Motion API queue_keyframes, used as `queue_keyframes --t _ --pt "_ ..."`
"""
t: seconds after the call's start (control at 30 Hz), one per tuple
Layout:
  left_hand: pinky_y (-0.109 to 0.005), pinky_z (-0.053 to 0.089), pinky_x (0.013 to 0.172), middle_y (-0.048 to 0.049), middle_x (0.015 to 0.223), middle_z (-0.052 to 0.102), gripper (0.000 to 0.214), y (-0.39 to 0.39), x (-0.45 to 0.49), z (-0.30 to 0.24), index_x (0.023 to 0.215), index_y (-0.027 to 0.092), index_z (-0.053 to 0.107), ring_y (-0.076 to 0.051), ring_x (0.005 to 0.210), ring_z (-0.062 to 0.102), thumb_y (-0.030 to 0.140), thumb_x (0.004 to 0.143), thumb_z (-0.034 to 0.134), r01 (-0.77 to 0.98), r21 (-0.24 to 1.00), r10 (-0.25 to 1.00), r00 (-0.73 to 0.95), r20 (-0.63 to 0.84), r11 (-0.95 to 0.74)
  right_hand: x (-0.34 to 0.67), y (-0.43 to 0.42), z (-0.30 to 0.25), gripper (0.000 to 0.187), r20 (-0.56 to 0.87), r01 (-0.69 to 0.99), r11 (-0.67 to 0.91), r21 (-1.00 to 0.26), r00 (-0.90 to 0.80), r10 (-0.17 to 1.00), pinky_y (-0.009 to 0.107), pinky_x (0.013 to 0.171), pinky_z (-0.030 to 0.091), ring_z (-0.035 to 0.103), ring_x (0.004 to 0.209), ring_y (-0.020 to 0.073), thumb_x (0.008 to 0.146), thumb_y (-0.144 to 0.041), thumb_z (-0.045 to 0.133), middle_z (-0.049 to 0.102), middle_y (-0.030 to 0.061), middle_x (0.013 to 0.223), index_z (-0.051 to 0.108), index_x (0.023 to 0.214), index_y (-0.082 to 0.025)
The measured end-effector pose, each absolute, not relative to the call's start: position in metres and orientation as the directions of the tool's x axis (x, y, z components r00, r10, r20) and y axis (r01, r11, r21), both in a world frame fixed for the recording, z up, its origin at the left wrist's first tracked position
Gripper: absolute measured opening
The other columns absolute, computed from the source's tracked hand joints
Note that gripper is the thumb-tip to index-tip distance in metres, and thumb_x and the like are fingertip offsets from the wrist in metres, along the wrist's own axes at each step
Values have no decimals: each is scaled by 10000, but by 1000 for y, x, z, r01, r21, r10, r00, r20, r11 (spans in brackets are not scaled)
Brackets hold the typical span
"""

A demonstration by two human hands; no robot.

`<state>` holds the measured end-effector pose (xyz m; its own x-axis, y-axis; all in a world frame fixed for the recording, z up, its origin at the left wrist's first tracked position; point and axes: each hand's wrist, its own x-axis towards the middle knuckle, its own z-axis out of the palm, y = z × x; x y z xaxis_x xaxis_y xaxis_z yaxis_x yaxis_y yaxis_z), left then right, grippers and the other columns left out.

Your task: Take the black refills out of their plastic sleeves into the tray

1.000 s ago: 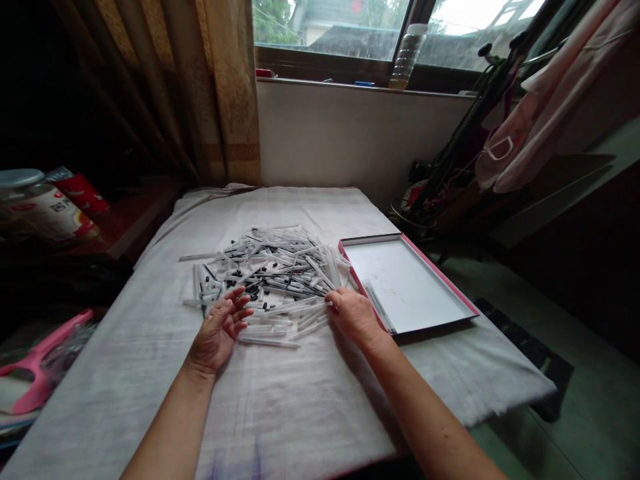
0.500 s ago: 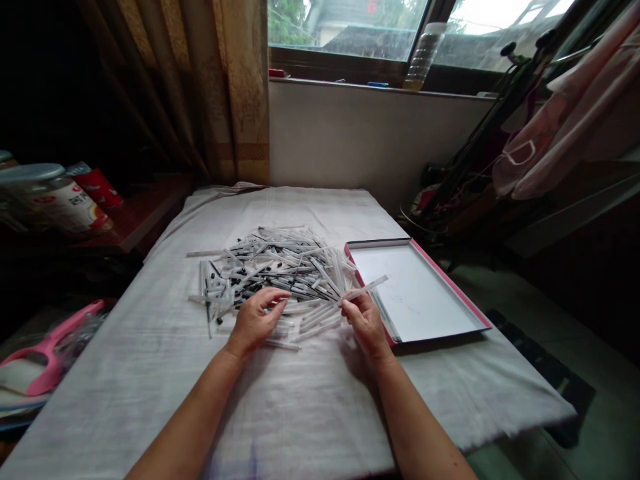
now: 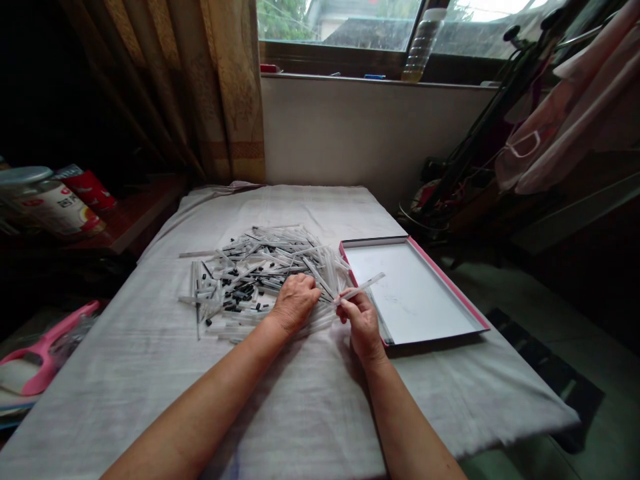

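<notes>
One change: the left hand [image 3: 294,303] has moved toward the pink-edged white tray [image 3: 420,287], grip hidden; the right hand [image 3: 363,325] pinches a translucent plastic tube [image 3: 366,285] pointing lengthwise over it.

A home interior: curtain [image 3: 233,87], window [image 3: 345,27], cloth-covered table [image 3: 310,407] and, in the gloom, probably hanging pink clothing [image 3: 543,143].

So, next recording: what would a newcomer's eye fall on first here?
Probably the heap of clear tubes and small black pieces on the white cloth, with the left hand at its near right side and the right hand pinching one clear tube aslant. Next would likely come the shallow pink-edged tray right of the heap, then the bright pink object at the picture's left edge.
</notes>
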<state>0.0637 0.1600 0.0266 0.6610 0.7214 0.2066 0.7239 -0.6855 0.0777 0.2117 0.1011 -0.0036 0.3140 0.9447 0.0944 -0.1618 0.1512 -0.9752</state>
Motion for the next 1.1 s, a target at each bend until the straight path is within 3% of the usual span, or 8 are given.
queue_keyframes --t 0.17,0.4,0.6,0.73,0.83,0.9,1.0,1.1 --pt "-335 434 750 -87 925 667 145 158 54 36 874 190 687 -233 898 580 219 912 550 758 121 759 600 255 -640 212 100 -3 130 124 -123 166 -978 293 948 216 456 380 510 525 107 761 -330 553 644 4 715 559 781 -201" --pt "-266 470 750 -27 841 677 92 163 16 43 901 211 619 -164 769 625 234 901 531 606 633 858 179 482 -482 207 94 -6 213 226 203 202 -958 102 969 265 601 471 594 621 149 821 -315 536 663 11 690 664 927 -183" --pt "-267 486 723 -37 804 670 167 158 16 52 826 201 638 -170 760 616 348 871 573 482 744 882 175 437 -464 204 93 -13 270 306 372 266 -890 53 951 302 698 516 656 722 178 851 -303 532 739 54 851 714 1006 -179" --pt "-269 528 637 -64 874 687 416 157 18 51 867 182 648 -197 798 656 587 828 565 129 967 970 133 204 -221 206 94 -15 276 309 394 262 -881 60 949 302 712 523 672 756 189 860 -306 524 748 60 885 712 1016 -179" --pt "-259 525 556 -79 915 698 532 159 5 41 880 177 639 -206 781 672 691 781 549 59 993 993 68 101 -105 208 94 -14 293 295 397 242 -885 76 953 294 690 518 665 725 185 856 -318 521 740 58 839 713 1019 -168" --pt "-242 489 503 -60 779 689 563 160 -9 33 798 178 628 -180 662 648 716 815 463 252 957 989 40 141 -146 208 94 -13 294 285 384 231 -894 89 954 297 693 515 663 729 186 850 -326 527 738 60 841 716 1011 -167" --pt "-232 432 489 -14 537 587 536 157 -26 24 574 190 563 -137 494 539 658 830 504 376 911 985 50 166 -173 207 95 -12 291 253 310 205 -928 126 959 301 678 513 656 717 183 839 -345 548 735 57 845 718 1000 -173" --pt "-264 471 624 -22 602 643 383 153 -30 19 605 205 637 -167 603 586 505 838 583 444 868 975 105 197 -223 207 97 -10 332 180 150 157 -976 152 972 279 577 494 604 593 150 824 -383 573 704 36 732 708 1028 -159"
